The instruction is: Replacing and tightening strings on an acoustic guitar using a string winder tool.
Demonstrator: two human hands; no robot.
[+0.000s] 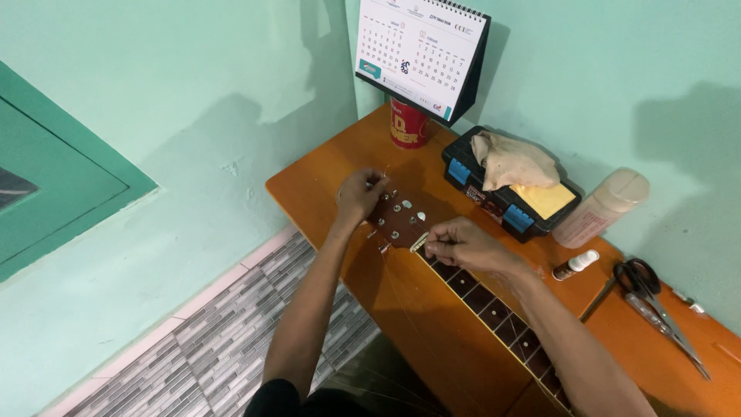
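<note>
A guitar lies on an orange wooden table (309, 193), its brown headstock (401, 220) pointing toward the wall and its dark fretboard (494, 309) running toward me. My left hand (360, 194) grips the far left edge of the headstock at a tuning peg. My right hand (461, 245) pinches a thin string at the nut, where headstock meets neck. Loose thin strings trail down over the table's front.
A desk calendar (421, 54) stands on a red can (407, 125) at the back. A black toolbox with blue latches (509, 202) carries a crumpled cloth (513, 161). To the right stand a pale plastic bottle (600, 208), a small bottle (575, 265), scissors and pliers (652, 297).
</note>
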